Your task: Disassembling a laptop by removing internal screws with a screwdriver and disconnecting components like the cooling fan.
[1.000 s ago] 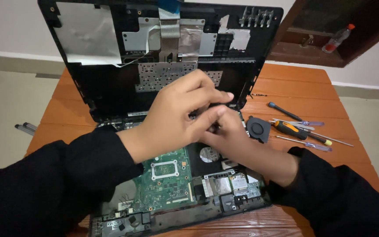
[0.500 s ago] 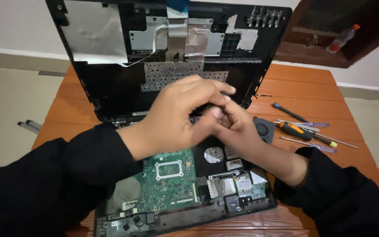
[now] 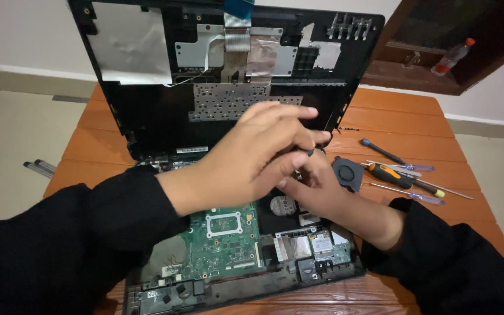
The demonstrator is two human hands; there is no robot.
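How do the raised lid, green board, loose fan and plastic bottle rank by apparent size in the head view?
1. Lid
2. Green board
3. Fan and bottle: alike; bottle sits farther off, so unsure.

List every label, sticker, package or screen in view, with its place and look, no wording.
White label strip: low on the raised laptop cover, narrow, rectangular.
Round sticker: on the laptop base, right of the green circuit board, pale grey.
Plastic bottle: on the dark shelf, top right, clear with red cap; any label too small to tell.
No screen shows.
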